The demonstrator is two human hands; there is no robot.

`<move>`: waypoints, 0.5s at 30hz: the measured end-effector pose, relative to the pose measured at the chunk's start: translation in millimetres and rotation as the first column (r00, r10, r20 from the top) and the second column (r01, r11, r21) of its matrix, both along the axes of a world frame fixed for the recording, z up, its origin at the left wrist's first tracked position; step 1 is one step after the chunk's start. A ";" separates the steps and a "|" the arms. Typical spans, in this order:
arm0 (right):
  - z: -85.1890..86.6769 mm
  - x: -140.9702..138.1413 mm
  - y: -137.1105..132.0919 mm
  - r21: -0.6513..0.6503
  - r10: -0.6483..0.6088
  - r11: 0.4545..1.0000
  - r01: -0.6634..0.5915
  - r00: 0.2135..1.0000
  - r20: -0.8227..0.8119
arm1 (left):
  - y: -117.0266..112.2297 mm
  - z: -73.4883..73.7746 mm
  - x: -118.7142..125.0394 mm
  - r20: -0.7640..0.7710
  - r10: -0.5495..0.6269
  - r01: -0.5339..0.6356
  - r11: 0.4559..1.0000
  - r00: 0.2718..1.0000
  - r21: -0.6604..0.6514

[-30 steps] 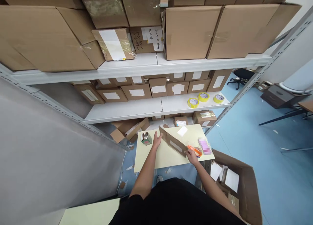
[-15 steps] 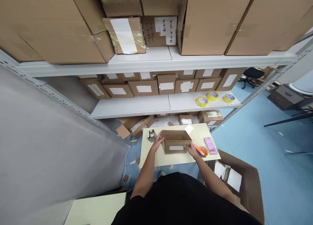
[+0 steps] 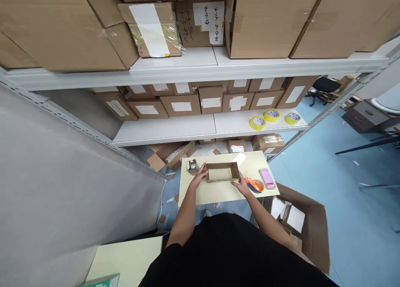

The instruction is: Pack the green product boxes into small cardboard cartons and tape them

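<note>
An open-topped cardboard box [image 3: 220, 166] sits over the pale yellow table [image 3: 206, 196], its opening facing up toward me. My left hand [image 3: 199, 177] grips its left end, fingers along the side wall. At the right front corner, my right hand [image 3: 240, 185] holds the box with thumb and fingers. The inside looks pale, and I cannot tell whether that is a bottom or the tabletop. Left of the box stands a small dark-and-green container [image 3: 192, 166]. Close to my right hand lies an orange and blue tape dispenser-like tool [image 3: 254, 185].
A pixelated pink item [image 3: 267, 178] and a white paper [image 3: 239, 158] lie on the table. Behind rises a shelf [image 3: 165, 130] with labelled boxes and yellow tape rolls [image 3: 258, 122]. A large open carton [image 3: 317, 237] stands at the right; scraps litter the floor.
The box has tipped so its labelled front face no longer shows and its opening faces up. Both hands moved with it, and the right hand shifted slightly left. The camera view tilted down.
</note>
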State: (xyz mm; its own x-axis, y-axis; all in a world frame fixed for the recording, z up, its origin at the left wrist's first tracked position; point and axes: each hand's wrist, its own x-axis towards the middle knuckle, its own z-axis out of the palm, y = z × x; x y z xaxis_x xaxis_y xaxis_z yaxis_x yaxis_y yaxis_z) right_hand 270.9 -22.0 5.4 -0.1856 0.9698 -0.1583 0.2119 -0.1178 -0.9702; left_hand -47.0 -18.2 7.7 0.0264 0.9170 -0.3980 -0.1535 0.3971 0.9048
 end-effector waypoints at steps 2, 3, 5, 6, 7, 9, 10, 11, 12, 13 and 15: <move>3.3 1.7 0.9 0.032 -0.015 0.999 0.016 1.000 -0.010 | 1.8 1.4 0.6 -0.014 -0.009 0.009 1.000 1.000 -0.026; 4.8 2.5 1.3 0.036 -0.020 0.999 0.021 1.000 -0.015 | 2.2 2.1 1.2 -0.018 -0.012 0.011 0.999 1.000 -0.035; 6.4 4.2 1.3 0.025 -0.018 1.000 0.018 1.000 -0.022 | 1.5 3.0 3.7 -0.027 -0.020 0.019 0.999 0.999 -0.046; 6.4 5.3 0.9 0.018 -0.012 1.000 0.012 1.000 -0.024 | 0.3 3.1 5.7 -0.032 -0.027 0.026 0.998 0.999 -0.049; 5.8 6.6 0.2 0.009 -0.006 1.000 0.006 1.000 -0.022 | -1.2 3.0 8.0 -0.038 -0.033 0.031 0.998 0.999 -0.052; 3.1 9.8 -1.5 -0.016 -0.002 1.000 0.001 1.000 -0.012 | -4.7 2.4 13.2 -0.050 -0.034 0.031 0.998 0.998 -0.053; 1.4 11.7 -2.3 -0.028 -0.003 1.000 0.002 1.000 -0.010 | -6.1 2.0 15.8 -0.057 -0.025 0.022 0.998 0.998 -0.052; -0.5 13.6 -2.8 -0.038 -0.007 0.999 0.007 1.000 -0.012 | -7.0 1.5 18.2 -0.065 -0.014 0.011 0.999 0.998 -0.051; -2.3 15.3 -3.1 -0.047 -0.013 0.999 0.013 1.000 -0.018 | -7.2 0.9 20.6 -0.072 -0.005 0.002 0.999 0.997 -0.050; -3.9 16.5 -3.1 -0.055 -0.021 0.998 0.019 0.999 -0.026 | -6.7 0.1 22.9 -0.080 -0.002 -0.002 0.999 0.997 -0.051; -6.8 17.3 -2.4 -0.057 -0.038 0.998 0.036 0.999 -0.032 | -4.0 -2.1 28.2 -0.114 0.002 -0.007 0.999 0.993 -0.040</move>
State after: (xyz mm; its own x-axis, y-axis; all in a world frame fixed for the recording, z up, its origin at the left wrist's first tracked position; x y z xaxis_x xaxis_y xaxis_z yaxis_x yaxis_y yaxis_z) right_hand 288.2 -24.4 -1.4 -0.1553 0.9659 -0.2073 0.1745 -0.1797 -0.9681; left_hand -18.8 -22.2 5.6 -0.0253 0.9004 -0.4343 -0.0523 0.4327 0.9000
